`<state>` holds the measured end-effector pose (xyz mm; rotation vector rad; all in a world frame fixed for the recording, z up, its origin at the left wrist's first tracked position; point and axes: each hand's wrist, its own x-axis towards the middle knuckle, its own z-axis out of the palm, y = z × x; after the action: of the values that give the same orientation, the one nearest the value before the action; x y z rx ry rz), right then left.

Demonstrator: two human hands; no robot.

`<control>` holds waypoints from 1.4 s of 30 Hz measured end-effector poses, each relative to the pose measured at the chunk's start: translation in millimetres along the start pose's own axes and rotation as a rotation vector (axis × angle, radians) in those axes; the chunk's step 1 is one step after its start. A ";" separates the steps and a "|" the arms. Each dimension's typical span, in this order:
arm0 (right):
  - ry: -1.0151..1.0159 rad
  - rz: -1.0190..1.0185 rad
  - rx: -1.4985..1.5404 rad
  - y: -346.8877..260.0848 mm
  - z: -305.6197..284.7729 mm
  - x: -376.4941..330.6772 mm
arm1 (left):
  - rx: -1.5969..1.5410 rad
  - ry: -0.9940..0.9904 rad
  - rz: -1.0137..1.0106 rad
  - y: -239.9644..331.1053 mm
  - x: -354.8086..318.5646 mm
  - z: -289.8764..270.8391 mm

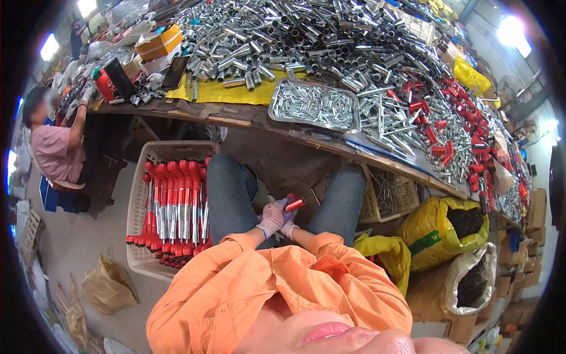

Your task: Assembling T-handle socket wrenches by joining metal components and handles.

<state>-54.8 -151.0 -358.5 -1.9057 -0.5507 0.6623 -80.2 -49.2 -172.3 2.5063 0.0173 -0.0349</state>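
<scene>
Both my hands are gloved and close together between my knees. My left hand (272, 216), in a striped whitish-pink glove, is closed at a red cylindrical part (294, 205) with a shiny metal end. Partly hidden beside it, my right hand (288, 226) wears a purple and white glove and curls at the same red part. The finger details are small and overlap. To my left stands a cream plastic crate (137, 206) with several red-handled metal tools (180, 200) laid side by side, and more red ends beneath them.
A workbench (236, 118) ahead carries heaped metal tubes (330, 35), a metal tray (277, 118) of small pins and red parts (433, 135). Below are another crate (407, 192) and yellow sacks (421, 230). A co-worker (59, 141) sits at the left; a brown bag (109, 286) lies on the floor.
</scene>
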 end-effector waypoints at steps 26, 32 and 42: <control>-0.125 -0.003 -0.310 -72.8 -21.0 -27.7 | 0.132 0.017 -0.042 1.3 -6.4 -4.2; -0.321 0.030 -0.393 -82.9 -24.4 -22.3 | 0.261 -0.050 0.011 -2.8 -10.5 0.8; -0.237 -0.024 -0.275 -57.9 -15.2 -26.7 | 0.086 0.231 0.250 -0.7 -23.2 -0.1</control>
<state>-69.6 -155.2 -294.8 -2.0840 -0.8501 0.8382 -103.4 -48.6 -172.0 2.5663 -0.2055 0.3633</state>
